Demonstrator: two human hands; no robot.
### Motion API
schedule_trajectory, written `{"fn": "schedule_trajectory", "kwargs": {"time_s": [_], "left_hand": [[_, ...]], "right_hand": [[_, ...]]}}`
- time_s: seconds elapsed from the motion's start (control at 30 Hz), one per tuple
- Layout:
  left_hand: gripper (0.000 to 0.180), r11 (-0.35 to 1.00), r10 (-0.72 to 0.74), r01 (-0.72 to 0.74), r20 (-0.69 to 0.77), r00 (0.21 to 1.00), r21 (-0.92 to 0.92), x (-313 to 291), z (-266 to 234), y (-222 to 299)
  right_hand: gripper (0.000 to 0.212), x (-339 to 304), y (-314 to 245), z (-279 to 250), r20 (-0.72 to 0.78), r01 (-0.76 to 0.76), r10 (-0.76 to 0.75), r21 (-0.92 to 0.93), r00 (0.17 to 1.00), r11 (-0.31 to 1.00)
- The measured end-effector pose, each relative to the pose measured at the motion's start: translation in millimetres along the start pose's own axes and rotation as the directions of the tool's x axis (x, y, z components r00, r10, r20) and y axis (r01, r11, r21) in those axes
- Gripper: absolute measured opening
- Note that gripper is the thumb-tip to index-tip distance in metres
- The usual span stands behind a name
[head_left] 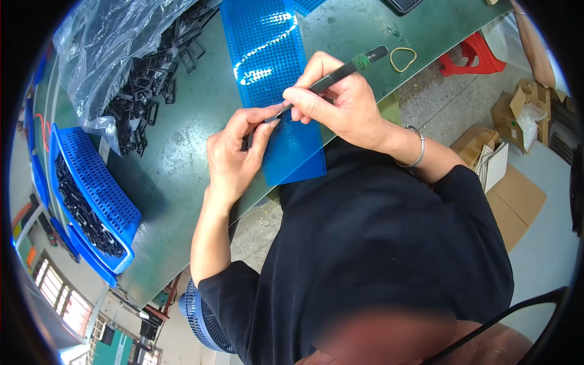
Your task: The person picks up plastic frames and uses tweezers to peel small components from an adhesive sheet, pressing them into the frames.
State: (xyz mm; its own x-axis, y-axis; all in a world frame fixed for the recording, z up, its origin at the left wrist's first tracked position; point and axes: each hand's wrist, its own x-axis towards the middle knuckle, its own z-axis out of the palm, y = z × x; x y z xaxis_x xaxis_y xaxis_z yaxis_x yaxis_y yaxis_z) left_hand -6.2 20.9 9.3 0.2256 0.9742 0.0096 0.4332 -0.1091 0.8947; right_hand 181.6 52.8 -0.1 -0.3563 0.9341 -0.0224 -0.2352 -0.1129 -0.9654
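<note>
My right hand (344, 100) is closed round slim black tweezers (340, 76), with green band wound near their rounded back end. Their tip points down and left to the fingertips of my left hand (237, 146). Those fingers pinch a small black plastic part (272, 118), mostly hidden by finger and thumb. Both hands meet just above a blue perforated sheet (261, 55) that lies across the green table (176, 182) and reaches its near edge. At the far left lies a loose heap of black plastic frames (143, 91), partly under clear plastic film (103, 55).
A blue basket (115, 188) full of small black parts stands at the left. A yellowish rubber band (403, 59) and a dark device (403, 5) lie toward the far right. Beyond the table edge are a red stool (474, 58), cardboard boxes (523, 115) and another person's arm (535, 48).
</note>
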Motion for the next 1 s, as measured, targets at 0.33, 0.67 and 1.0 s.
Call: {"fn": "schedule_trajectory", "kwargs": {"time_s": [0.33,0.67,1.0], "left_hand": [[0.012,0.999,-0.028,0.028,0.008,1.000,-0.027,0,-1,-2],[0.011,1.000,-0.021,0.021,0.006,1.000,-0.007,1,1,-3],[0.012,1.000,-0.002,0.002,-0.007,1.000,-0.026,0,2,-7]], "right_hand": [[0.016,0,-4,-20,-0.070,0.105,-0.140,-0.368,0.988,0.924],[0.019,0,6,-20,0.046,0.233,-0.277,-0.681,0.960,0.694],[0.014,-5,-6,-13,-0.029,0.055,-0.063,-0.224,0.998,0.973]]}}
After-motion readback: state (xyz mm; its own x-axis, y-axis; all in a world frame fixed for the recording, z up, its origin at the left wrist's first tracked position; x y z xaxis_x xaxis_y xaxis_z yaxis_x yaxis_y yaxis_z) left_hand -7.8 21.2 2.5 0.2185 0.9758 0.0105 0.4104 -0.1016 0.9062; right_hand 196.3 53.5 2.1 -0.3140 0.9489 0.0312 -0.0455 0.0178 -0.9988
